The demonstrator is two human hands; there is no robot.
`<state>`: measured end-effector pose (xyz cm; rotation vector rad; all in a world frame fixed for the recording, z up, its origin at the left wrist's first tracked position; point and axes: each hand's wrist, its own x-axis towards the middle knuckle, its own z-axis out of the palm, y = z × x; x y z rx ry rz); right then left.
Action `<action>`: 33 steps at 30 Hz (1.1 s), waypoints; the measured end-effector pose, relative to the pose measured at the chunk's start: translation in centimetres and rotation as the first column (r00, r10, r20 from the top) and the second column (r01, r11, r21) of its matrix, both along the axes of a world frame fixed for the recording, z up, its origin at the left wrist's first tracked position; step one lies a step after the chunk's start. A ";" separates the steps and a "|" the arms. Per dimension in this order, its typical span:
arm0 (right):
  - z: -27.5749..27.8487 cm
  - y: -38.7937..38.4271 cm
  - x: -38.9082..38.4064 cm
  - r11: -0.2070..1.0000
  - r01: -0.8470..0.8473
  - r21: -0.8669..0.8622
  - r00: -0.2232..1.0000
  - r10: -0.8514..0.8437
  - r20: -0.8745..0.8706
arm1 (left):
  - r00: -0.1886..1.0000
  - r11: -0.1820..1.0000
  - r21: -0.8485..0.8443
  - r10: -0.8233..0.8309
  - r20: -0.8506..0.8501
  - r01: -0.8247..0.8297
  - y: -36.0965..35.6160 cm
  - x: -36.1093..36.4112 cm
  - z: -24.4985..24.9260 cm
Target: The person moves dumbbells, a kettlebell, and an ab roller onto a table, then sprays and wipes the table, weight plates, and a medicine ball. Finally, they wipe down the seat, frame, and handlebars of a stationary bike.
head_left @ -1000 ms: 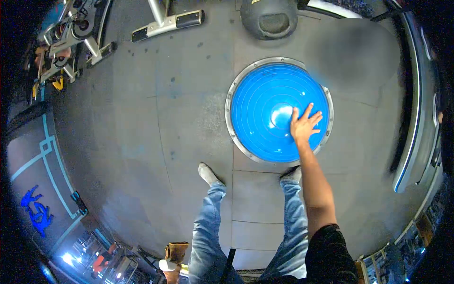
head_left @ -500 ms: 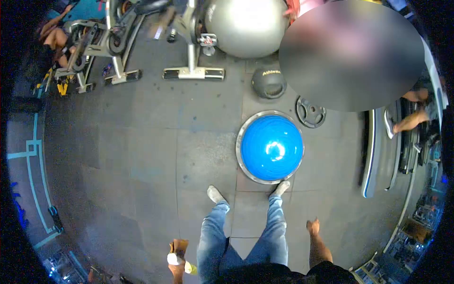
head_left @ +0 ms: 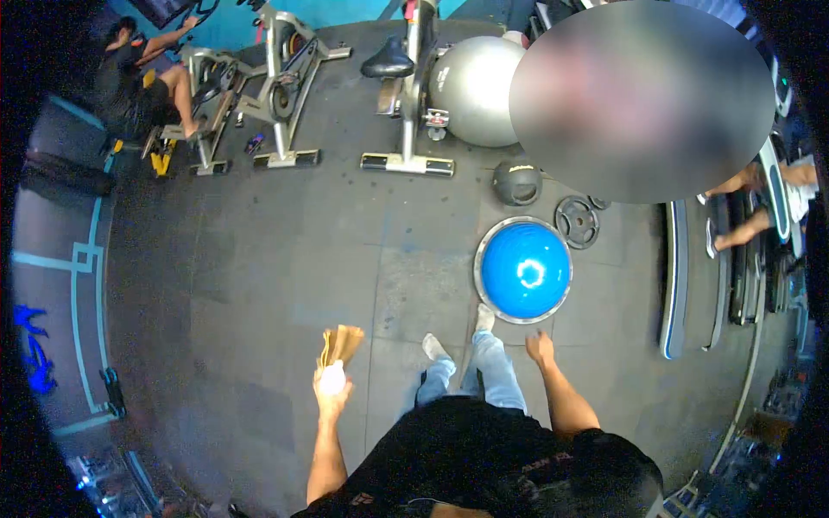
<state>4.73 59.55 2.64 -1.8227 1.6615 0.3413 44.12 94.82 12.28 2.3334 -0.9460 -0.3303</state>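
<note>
My left hand (head_left: 332, 399) is closed around a white object (head_left: 332, 378) and a brown, folded item (head_left: 343, 345) that sticks up beyond my fingers. I cannot make out exactly what either one is. My right hand (head_left: 541, 348) hangs loosely open with nothing visible in it, just below the right side of a blue half-ball balance trainer (head_left: 527, 268). The trainer lies dome up on the grey floor, inside its grey rim. One of my feet (head_left: 485, 317) is at the lower left edge of the rim; the other (head_left: 434, 347) stands farther left.
Past the trainer are a black medicine ball (head_left: 518, 183), a weight plate (head_left: 577, 222) and a large silver ball (head_left: 484, 91). Exercise bikes (head_left: 408, 164) line the back, with a person (head_left: 142, 86) at far left. Treadmills (head_left: 673, 285) and another person's legs (head_left: 743, 233) are at right.
Both my hands have risen in view, the left with its items. My feet are closer together and my torso now shows. The trainer and equipment appear shifted right as the view moved.
</note>
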 end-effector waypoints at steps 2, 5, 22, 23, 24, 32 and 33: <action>4.3 -1.8 8.7 0.979 -0.025 -0.204 0.964 0.077 0.253 | 0.978 0.978 0.029 -0.209 -0.009 0.209 -4.8 1.8 6.8; 14.4 -2.7 20.0 0.871 -0.437 -0.222 0.625 0.472 0.621 | 0.891 0.901 0.032 -0.422 -0.166 0.432 -12.2 4.0 14.5; 26.3 -18.5 41.7 0.849 -0.481 0.219 0.382 -0.023 0.924 | 0.749 0.807 -0.235 -0.590 -0.302 0.542 -38.5 22.1 23.9; 26.9 -19.8 42.5 0.873 -0.377 0.310 0.384 -0.157 0.910 | 0.803 0.844 -0.243 -0.532 -0.269 0.478 -38.9 23.1 23.6; 26.0 -21.3 42.7 0.877 -0.284 0.387 0.347 -0.282 0.894 | 0.850 0.871 -0.257 -0.475 -0.229 0.418 -39.8 24.3 23.0; 24.7 -31.8 46.0 0.764 0.403 0.503 -0.050 -0.531 0.846 | 0.821 0.793 -0.473 -0.528 -0.217 0.385 -49.4 37.2 15.3; 24.8 -32.2 47.1 0.723 0.483 0.493 -0.089 -0.520 0.850 | 0.831 0.760 -0.494 -0.542 -0.125 0.422 -52.1 38.6 15.3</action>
